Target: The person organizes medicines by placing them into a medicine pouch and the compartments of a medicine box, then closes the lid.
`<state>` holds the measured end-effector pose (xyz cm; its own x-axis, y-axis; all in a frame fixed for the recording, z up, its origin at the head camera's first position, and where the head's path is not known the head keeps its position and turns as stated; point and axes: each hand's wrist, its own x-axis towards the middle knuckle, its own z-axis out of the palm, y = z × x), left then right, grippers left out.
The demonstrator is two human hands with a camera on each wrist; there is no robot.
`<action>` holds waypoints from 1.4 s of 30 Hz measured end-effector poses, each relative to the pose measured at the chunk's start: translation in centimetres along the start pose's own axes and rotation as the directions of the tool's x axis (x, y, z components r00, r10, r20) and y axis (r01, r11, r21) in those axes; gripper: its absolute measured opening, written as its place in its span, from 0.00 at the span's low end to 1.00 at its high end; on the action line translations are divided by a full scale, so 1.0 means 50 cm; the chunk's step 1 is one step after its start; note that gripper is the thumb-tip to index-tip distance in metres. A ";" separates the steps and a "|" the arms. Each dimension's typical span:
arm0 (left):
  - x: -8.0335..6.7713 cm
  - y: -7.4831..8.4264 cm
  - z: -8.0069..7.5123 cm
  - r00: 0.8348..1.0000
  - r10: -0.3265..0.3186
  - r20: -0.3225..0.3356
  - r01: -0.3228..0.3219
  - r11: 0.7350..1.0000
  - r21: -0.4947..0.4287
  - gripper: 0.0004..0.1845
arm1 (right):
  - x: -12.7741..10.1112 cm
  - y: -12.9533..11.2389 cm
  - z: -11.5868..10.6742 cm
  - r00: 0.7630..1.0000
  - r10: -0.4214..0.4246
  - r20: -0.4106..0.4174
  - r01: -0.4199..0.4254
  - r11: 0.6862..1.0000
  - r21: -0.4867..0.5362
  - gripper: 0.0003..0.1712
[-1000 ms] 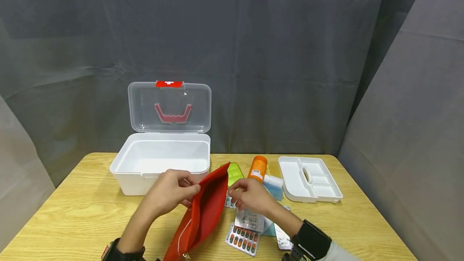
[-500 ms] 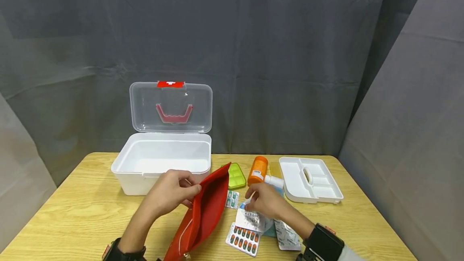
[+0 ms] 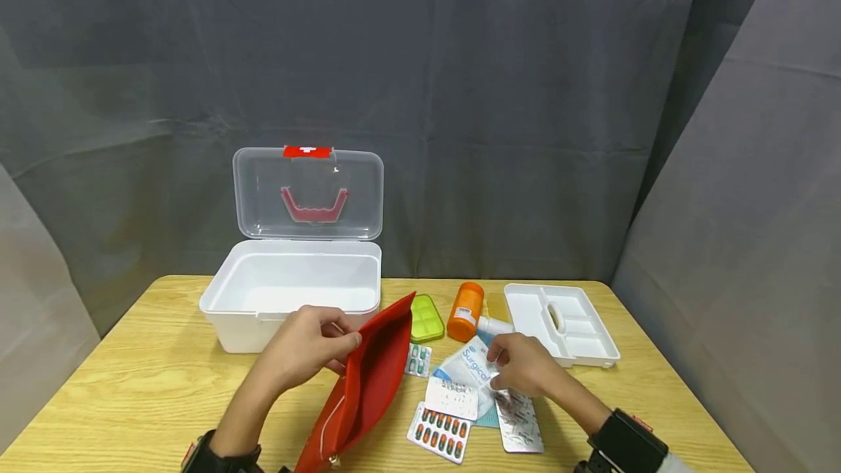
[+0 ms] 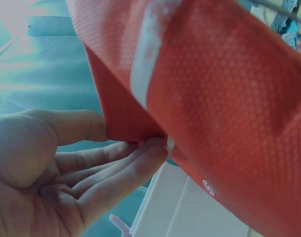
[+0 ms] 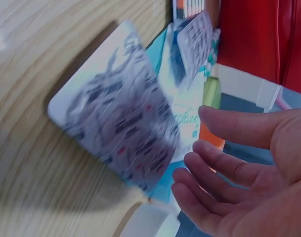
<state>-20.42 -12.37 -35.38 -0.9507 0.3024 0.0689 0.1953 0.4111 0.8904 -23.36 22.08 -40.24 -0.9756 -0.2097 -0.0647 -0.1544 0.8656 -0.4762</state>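
Even, fairly bright light falls from above in the head view, with only soft shadows under the left hand (image 3: 309,345) and the right hand (image 3: 522,367); the grey backdrop stays dim. The left wrist view is close and soft, washed out pale at top left beyond the red pouch (image 4: 214,94). The right wrist view is smeared by motion: the blister pack (image 5: 115,118) beside the fingers is blurred, casting a dark shadow on the wood
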 end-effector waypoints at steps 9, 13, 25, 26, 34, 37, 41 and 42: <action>-0.001 0.003 0.002 1.000 -0.001 0.007 0.001 1.000 -0.024 0.08 | -0.002 0.023 -0.009 0.993 0.076 0.088 -0.069 0.994 -0.082 0.25; -0.001 0.003 0.003 1.000 -0.005 0.006 0.005 1.000 -0.028 0.08 | -0.005 0.030 -0.009 0.993 0.065 0.102 -0.057 0.995 -0.081 0.24; -0.001 0.003 0.003 1.000 -0.011 0.002 0.011 1.000 -0.026 0.09 | -0.008 0.035 -0.025 0.990 0.090 0.111 -0.080 0.993 -0.090 0.19; -0.001 0.003 0.003 1.000 -0.011 0.002 0.011 1.000 -0.025 0.09 | -0.008 0.035 -0.028 0.990 0.086 0.111 -0.076 0.993 -0.086 0.18; -0.001 0.002 0.000 1.000 -0.006 0.004 0.006 1.000 -0.026 0.09 | -0.012 0.039 -0.049 0.992 0.015 0.126 -0.017 1.000 0.014 0.10; -0.001 0.002 -0.001 1.000 -0.002 0.003 0.002 1.000 -0.028 0.09 | -0.010 0.036 -0.055 0.991 0.006 0.137 -0.014 0.999 0.051 0.09; -0.002 0.003 -0.001 1.000 0.000 0.002 0.000 1.000 -0.030 0.09 | -0.008 0.029 -0.061 0.988 0.019 0.151 -0.032 0.996 0.084 0.09; -0.002 0.003 0.000 1.000 -0.001 0.003 0.001 1.000 -0.031 0.09 | -0.008 0.027 -0.062 0.987 0.026 0.157 -0.041 0.995 0.093 0.09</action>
<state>-20.32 -12.35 -35.26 -0.9501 0.3045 0.0672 0.1872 0.3846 0.9039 -23.65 24.75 -38.12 -0.9427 -0.2560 -0.2141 -0.0993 0.8276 -0.5525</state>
